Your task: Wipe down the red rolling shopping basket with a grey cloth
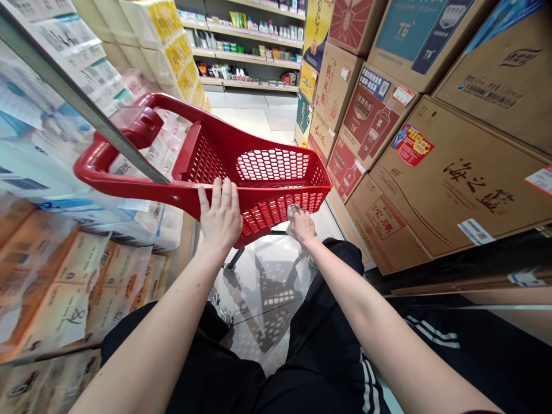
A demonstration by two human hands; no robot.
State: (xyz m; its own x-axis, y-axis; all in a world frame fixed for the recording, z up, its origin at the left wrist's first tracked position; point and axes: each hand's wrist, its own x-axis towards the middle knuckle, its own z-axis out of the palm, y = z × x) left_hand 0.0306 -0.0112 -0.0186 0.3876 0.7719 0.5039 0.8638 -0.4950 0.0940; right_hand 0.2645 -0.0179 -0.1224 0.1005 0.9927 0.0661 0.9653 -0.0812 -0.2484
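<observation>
A red plastic shopping cart [276, 194] with honeycomb-patterned walls stands crosswise in front of me, its basket showing nothing inside. My left hand [221, 215] lies flat against the near upper rim, fingers stretched out and pointing upward. Lower on the same side, toward the basket's right end, my right hand [303, 223] presses a crumpled pale cloth [293, 211] to the perforated wall. Its fingers are closed around the cloth. A grey metal bar [86, 92] runs from the upper left down to the cart's side near the handle [97, 164].
Stacked cardboard cartons [487, 178] line the right side. Wrapped paper packs [86, 276] are piled on the left, with yellow-and-white packs [166, 40] behind them. Shelves [259, 54] of bottles stand at the back. Tiled floor [267, 276] shows beneath the cart.
</observation>
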